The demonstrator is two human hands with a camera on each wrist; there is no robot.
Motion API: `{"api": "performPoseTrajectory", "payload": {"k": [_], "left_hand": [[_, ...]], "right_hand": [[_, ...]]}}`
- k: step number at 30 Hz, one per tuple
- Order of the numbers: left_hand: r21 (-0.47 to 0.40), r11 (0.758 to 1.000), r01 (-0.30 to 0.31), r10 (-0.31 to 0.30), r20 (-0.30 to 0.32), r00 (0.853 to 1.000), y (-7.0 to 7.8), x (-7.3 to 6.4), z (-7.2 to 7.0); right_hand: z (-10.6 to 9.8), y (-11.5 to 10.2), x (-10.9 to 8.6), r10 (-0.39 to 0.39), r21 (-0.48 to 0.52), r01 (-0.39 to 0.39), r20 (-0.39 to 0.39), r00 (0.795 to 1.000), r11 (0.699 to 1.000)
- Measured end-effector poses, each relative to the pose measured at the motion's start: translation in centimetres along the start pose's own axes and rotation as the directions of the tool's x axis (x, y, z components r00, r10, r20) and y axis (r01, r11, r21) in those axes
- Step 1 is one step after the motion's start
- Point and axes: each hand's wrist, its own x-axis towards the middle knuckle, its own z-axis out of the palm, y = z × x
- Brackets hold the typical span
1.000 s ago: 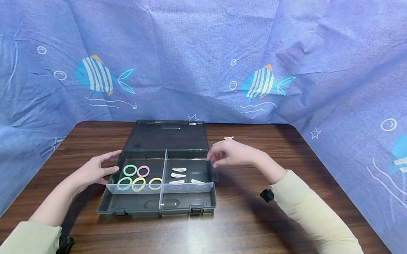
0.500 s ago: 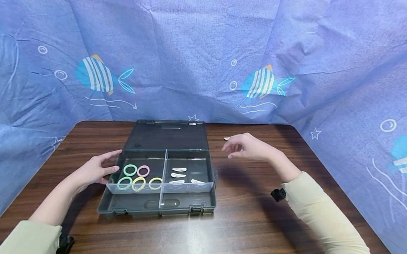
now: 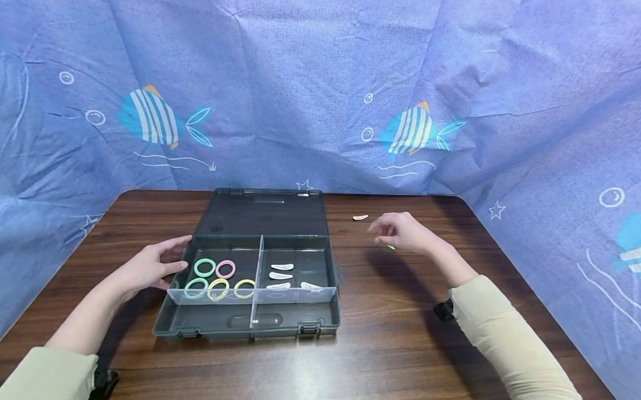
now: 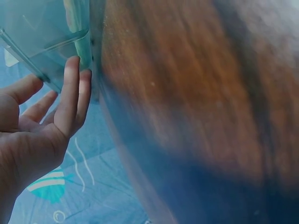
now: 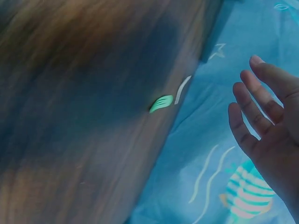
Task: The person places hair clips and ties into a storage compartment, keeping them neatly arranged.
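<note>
A dark see-through divided box stands on the table with its lid folded back. Green, pink and yellow hair ties lie in its large left compartment, and several white hair clips in the right one. My left hand rests its fingers against the box's left wall. Right of the box, my right hand hovers over the table with loosely bent fingers and nothing in them. Partly hidden below it is a green hair clip; a white hair clip lies farther back.
The brown wooden table extends around the box. A blue fish-print cloth hangs behind the table and along its sides. Clear dividers split the box, whose narrow front row faces me.
My right hand has moved away from the box's right edge to the right, uncovering the white clip at the back and part of the green clip. My left hand has stayed in place.
</note>
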Motion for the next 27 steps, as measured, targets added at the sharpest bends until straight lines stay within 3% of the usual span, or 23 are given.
{"api": "performPoseTrajectory", "payload": {"k": [11, 27], "left_hand": [[-0.002, 1.0, 0.003, -0.003, 0.001, 1.0, 0.0, 0.0, 0.0], [-0.009, 1.0, 0.007, -0.007, 0.011, 1.0, 0.0, 0.0, -0.1]], "right_hand": [[1.3, 3.8, -0.6, 0.036, 0.006, -0.036, -0.095, 0.995, 0.999], [2.4, 6.3, -0.1, 0.178, -0.042, -0.178, -0.019, 0.984, 0.983]]}}
